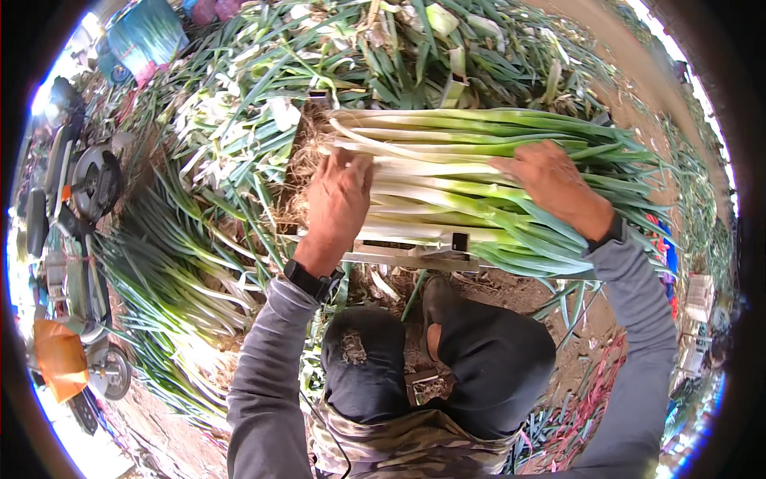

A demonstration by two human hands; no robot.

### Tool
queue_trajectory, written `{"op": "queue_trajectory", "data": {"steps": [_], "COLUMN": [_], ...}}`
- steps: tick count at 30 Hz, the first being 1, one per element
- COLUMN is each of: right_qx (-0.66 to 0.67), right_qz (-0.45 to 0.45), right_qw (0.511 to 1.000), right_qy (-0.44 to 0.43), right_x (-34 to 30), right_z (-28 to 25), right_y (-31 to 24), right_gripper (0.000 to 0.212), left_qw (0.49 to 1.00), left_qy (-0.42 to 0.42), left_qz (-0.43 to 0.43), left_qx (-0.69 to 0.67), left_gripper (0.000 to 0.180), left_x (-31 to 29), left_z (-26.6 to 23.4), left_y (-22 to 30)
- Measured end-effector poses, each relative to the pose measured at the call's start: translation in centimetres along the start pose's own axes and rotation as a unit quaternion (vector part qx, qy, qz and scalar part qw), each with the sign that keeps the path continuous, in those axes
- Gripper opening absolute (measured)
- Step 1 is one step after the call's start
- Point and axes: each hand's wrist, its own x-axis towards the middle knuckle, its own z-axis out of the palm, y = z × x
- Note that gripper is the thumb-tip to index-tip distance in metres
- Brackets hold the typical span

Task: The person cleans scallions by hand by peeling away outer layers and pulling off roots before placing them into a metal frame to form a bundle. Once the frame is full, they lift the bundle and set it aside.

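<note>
A broad layer of long green onions [447, 203] lies side by side before me, white stems and tangled roots to the left, green leaves to the right. They rest on a low metal frame [407, 257], mostly covered by them. My left hand [339, 191] is closed with bent fingers on the white stems near the roots. Farther right, my right hand [558, 180] is closed, thumb and fingers on a stalk where white turns to green. Both hands are on the upper side of the layer; their fingertips are partly hidden.
Beyond the frame spreads a heap of loose leaves and trimmings [399, 60]. More green onions [183, 295] lie on the ground at left. A parked motorbike [80, 239] with an orange bag [60, 359] stands at the far left. Pink strings [586, 407] litter the ground at lower right.
</note>
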Motion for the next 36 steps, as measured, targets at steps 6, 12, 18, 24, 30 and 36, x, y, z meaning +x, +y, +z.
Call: {"op": "queue_trajectory", "data": {"steps": [6, 12, 18, 24, 30, 36], "right_qx": [-0.028, -0.008, -0.083, -0.067, -0.158, -0.012], "right_qz": [0.018, 0.126, 0.188, 0.202, 0.237, 0.256], "right_qw": [0.999, 0.992, 0.977, 0.959, 0.954, 0.956], "right_qy": [-0.016, 0.000, 0.065, 0.189, 0.094, 0.145], "right_x": [-1.1, -6.4, -10.4, -10.3, -14.4, -12.4], "right_z": [-0.2, -0.7, 3.8, 4.5, 4.2, 4.5], "right_y": [-1.4, -3.7, -4.2, -6.3, -5.7, -3.4], "right_gripper": [0.034, 0.091, 0.109, 0.110, 0.096, 0.092], "left_qw": [0.993, 0.993, 0.990, 0.985, 0.988, 0.983], "left_qy": [0.037, -0.104, -0.141, -0.023, -0.101, -0.099], "left_qz": [0.030, 0.038, 0.002, 0.167, 0.111, 0.156], "left_qx": [-0.108, 0.037, -0.018, 0.045, -0.043, 0.017], "left_gripper": [0.022, 0.042, 0.042, 0.039, 0.042, 0.044], "left_x": [4.6, 1.7, 2.4, 3.5, 3.5, 4.7], "left_z": [3.1, 9.3, 10.8, 11.9, 13.6, 13.8], "left_y": [0.0, -3.2, -5.4, -12.0, -11.1, -13.7]}}
